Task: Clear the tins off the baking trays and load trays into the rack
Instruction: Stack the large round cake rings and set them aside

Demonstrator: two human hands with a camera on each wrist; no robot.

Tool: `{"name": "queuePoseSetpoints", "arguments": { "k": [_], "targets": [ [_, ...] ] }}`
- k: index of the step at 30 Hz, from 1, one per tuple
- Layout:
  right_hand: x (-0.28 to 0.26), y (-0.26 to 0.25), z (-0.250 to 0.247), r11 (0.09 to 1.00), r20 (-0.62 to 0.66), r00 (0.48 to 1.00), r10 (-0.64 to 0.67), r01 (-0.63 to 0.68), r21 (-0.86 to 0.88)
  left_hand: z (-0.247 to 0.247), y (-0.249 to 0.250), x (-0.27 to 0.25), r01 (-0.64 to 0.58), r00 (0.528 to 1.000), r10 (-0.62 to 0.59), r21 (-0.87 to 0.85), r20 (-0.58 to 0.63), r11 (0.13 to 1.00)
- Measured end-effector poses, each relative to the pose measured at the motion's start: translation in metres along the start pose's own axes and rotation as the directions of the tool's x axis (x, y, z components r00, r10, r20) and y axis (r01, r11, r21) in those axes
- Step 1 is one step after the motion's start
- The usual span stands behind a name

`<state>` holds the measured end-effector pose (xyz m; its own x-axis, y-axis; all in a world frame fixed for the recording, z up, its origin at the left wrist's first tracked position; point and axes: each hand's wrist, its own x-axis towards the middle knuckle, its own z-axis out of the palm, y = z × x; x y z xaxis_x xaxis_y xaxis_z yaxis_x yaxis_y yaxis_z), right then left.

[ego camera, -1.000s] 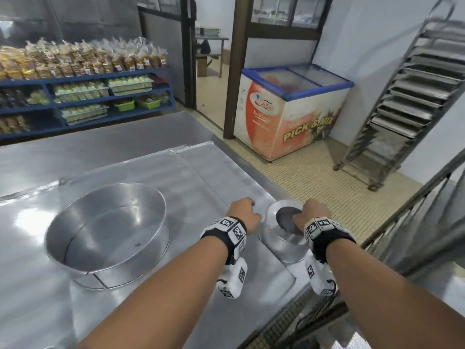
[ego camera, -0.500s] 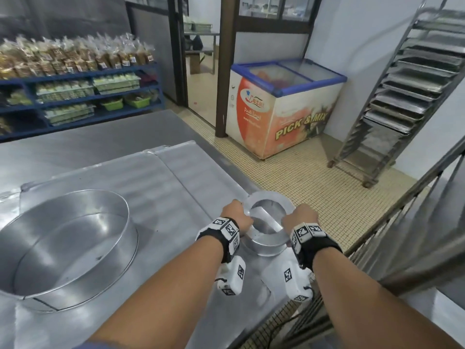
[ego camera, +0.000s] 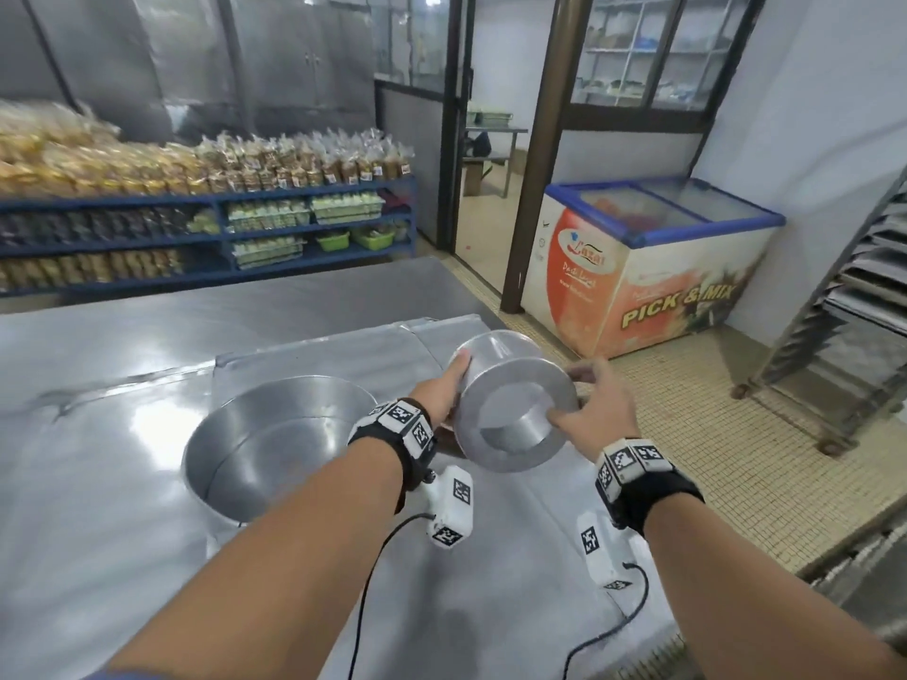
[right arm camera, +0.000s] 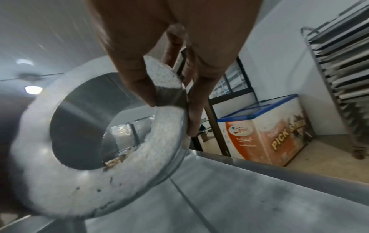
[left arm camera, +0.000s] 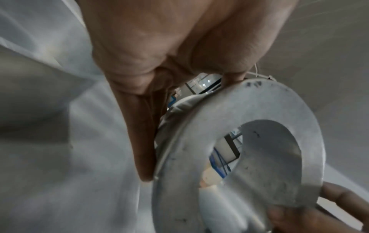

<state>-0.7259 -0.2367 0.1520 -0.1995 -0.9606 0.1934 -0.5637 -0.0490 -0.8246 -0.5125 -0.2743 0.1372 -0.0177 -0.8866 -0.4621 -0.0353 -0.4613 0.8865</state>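
A small metal ring tin (ego camera: 500, 358) is up in the air above the baking tray (ego camera: 515, 557), tipped so its holed underside faces me. My left hand (ego camera: 451, 385) holds its left side, fingers along the wall and thumb over the rim. On the other side my right hand (ego camera: 574, 395) pinches the rim, thumb on the underside. The left wrist view shows the ring tin (left arm camera: 179, 165) against my left hand (left arm camera: 159, 78). In the right wrist view my right hand (right arm camera: 169, 78) grips the ring tin (right arm camera: 139, 165). A large round tin (ego camera: 294, 385) stands on the tray to the left.
The tray lies on a steel table (ego camera: 98, 346). A tall tray rack (ego camera: 859, 296) stands at the right wall, beyond a strip of tiled floor. A chest freezer (ego camera: 653, 267) sits by the doorway. Blue shelves (ego camera: 196, 228) of packed goods line the far left.
The ring tin has come up off the tray between both hands and tipped its underside toward me. The head view has lifted, showing more of the room.
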Motion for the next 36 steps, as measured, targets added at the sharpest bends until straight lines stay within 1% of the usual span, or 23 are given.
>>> {"name": "queuePoseSetpoints", "arguments": {
  "k": [1, 2, 3, 5, 6, 7, 8, 11, 13, 15, 18, 21, 24, 27, 30, 33, 36],
  "targets": [
    [-0.001, -0.009, 0.008, 0.999, 0.037, 0.999, -0.014, 0.012, 0.046, -0.013, 0.002, -0.005, -0.013, 1.000, 0.013, -0.027, -0.009, 1.000],
    [-0.002, -0.020, 0.016, 0.991, 0.077, 0.997, -0.017, 0.006, 0.131, -0.026, 0.005, -0.012, -0.029, 1.000, 0.028, -0.065, -0.013, 0.997],
    [-0.003, -0.031, 0.025, 0.969, 0.117, 0.993, -0.003, -0.026, 0.246, -0.040, 0.007, -0.017, -0.050, 0.999, 0.048, -0.101, -0.022, 0.994],
    [-0.002, -0.054, 0.042, 0.878, 0.207, 0.977, 0.059, -0.149, 0.454, -0.070, 0.012, -0.030, -0.109, 0.993, 0.102, -0.144, -0.060, 0.984],
    [-0.002, -0.065, 0.051, 0.830, 0.249, 0.965, 0.081, -0.203, 0.520, -0.085, 0.013, -0.036, -0.139, 0.989, 0.129, -0.150, -0.079, 0.979],
    [-0.004, -0.077, 0.061, 0.804, 0.277, 0.957, 0.082, -0.228, 0.550, -0.100, 0.014, -0.042, -0.166, 0.984, 0.152, -0.160, -0.095, 0.973],
    [-0.005, -0.087, 0.071, 0.802, 0.292, 0.953, 0.076, -0.233, 0.551, -0.115, 0.014, -0.047, -0.184, 0.980, 0.166, -0.179, -0.111, 0.967],
    [-0.011, -0.115, 0.110, 0.849, 0.289, 0.957, 0.024, -0.172, 0.500, -0.161, 0.011, -0.060, -0.230, 0.964, 0.181, -0.268, -0.193, 0.935],
    [-0.020, -0.137, 0.138, 0.891, 0.304, 0.953, -0.017, -0.123, 0.436, -0.192, 0.007, -0.071, -0.244, 0.951, 0.172, -0.281, -0.259, 0.928],
    [-0.029, -0.159, 0.166, 0.914, 0.339, 0.941, -0.004, -0.134, 0.383, -0.223, 0.001, -0.082, -0.269, 0.930, 0.178, -0.264, -0.321, 0.926],
    [-0.048, -0.189, 0.208, 0.926, 0.385, 0.923, -0.008, -0.139, 0.351, -0.271, -0.009, -0.103, -0.320, 0.894, 0.197, -0.267, -0.402, 0.909],
    [-0.071, -0.212, 0.248, 0.943, 0.410, 0.911, -0.043, -0.099, 0.318, -0.316, -0.025, -0.125, -0.333, 0.872, 0.182, -0.278, -0.455, 0.901],
    [-0.089, -0.227, 0.291, 0.960, 0.482, 0.875, -0.045, -0.095, 0.262, -0.362, -0.050, -0.141, -0.314, 0.860, 0.163, -0.249, -0.484, 0.916],
    [-0.106, -0.236, 0.331, 0.990, 0.553, 0.833, -0.020, -0.062, 0.129, -0.400, -0.078, -0.156, -0.293, 0.842, 0.156, -0.195, -0.517, 0.936],
    [-0.123, -0.239, 0.365, 0.999, 0.587, 0.809, -0.022, 0.037, -0.013, -0.425, -0.103, -0.168, -0.240, 0.849, 0.131, -0.152, -0.512, 0.959],
    [-0.144, -0.243, 0.386, 0.986, 0.595, 0.804, 0.009, 0.091, -0.137, -0.444, -0.129, -0.167, -0.189, 0.869, 0.090, -0.158, -0.487, 0.969],
    [-0.157, -0.243, 0.400, 0.968, 0.606, 0.794, 0.052, 0.108, -0.225, -0.457, -0.152, -0.162, -0.149, 0.878, 0.059, -0.154, -0.475, 0.977]
  ]
}}
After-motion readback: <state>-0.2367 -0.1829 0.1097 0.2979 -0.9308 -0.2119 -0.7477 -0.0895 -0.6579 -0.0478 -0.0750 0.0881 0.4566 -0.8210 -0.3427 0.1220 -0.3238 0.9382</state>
